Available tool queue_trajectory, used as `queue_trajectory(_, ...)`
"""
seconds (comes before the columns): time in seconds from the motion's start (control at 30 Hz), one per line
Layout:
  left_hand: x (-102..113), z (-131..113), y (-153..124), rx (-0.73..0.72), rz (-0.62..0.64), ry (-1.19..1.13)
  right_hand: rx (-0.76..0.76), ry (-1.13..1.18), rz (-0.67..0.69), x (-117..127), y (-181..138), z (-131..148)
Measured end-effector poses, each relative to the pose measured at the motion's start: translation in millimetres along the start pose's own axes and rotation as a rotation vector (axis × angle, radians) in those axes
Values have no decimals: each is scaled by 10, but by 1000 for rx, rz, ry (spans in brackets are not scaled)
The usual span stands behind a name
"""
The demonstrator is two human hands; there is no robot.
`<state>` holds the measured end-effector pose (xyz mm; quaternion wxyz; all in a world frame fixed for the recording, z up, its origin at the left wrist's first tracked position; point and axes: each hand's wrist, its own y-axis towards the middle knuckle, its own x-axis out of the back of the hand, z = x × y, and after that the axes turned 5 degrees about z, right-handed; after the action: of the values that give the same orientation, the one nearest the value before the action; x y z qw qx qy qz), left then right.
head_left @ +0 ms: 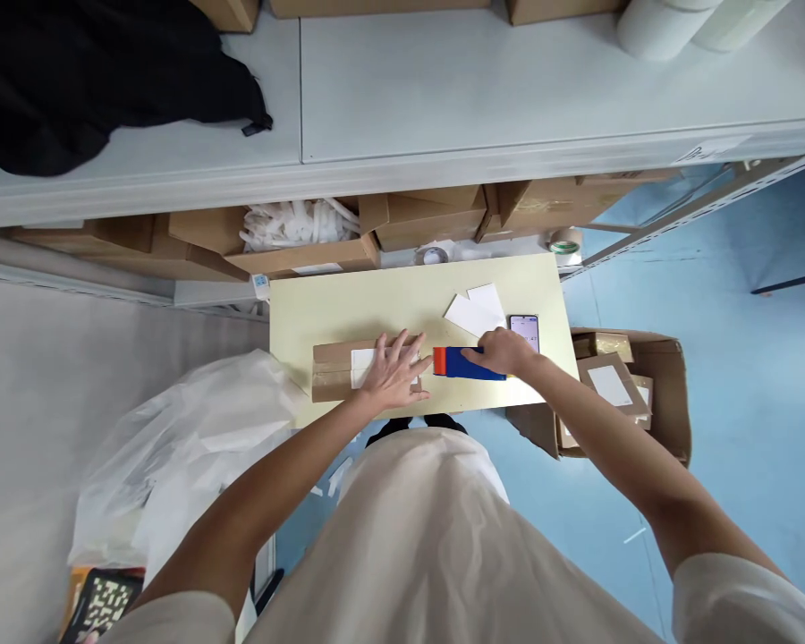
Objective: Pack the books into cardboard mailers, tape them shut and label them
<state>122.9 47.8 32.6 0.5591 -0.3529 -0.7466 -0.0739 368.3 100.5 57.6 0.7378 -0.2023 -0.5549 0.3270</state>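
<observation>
A flat brown cardboard parcel [335, 368] with a white label lies on the small pale yellow table [349, 304]. My left hand [394, 371] rests flat on the parcel's right end, fingers spread. My right hand [504, 351] grips the handle of a blue tape dispenser [462, 363] with an orange-red front end, which sits at the parcel's right edge, close to my left fingertips.
White paper slips [475, 309] and a phone [526, 329] lie on the table behind my right hand. A cardboard box [664, 394] holding parcels stands on the blue floor at right. A clear plastic bag [194, 438] sits at left. Shelves with cartons [436, 215] run behind.
</observation>
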Motion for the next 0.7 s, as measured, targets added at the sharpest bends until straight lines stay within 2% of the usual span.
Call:
queue_trajectory(0.13,-7,-37,17,7,25,74,-56,-141,-70,24,-51,630)
queue_trajectory(0.27,20,-60,51,2,39,156,-92,-272,-62,63,-180,927)
queue_trajectory(0.4,22,-66,64,-25,18,195,-116,-280,-76,29,-251,1004)
queue_trajectory(0.57,-14,-58,46,-42,-10,193,-159,-274,-91,-192,-230,944)
queue_trajectory(0.7,-25,-34,44,-81,-41,135,-294,-156,-267,-470,-273,708)
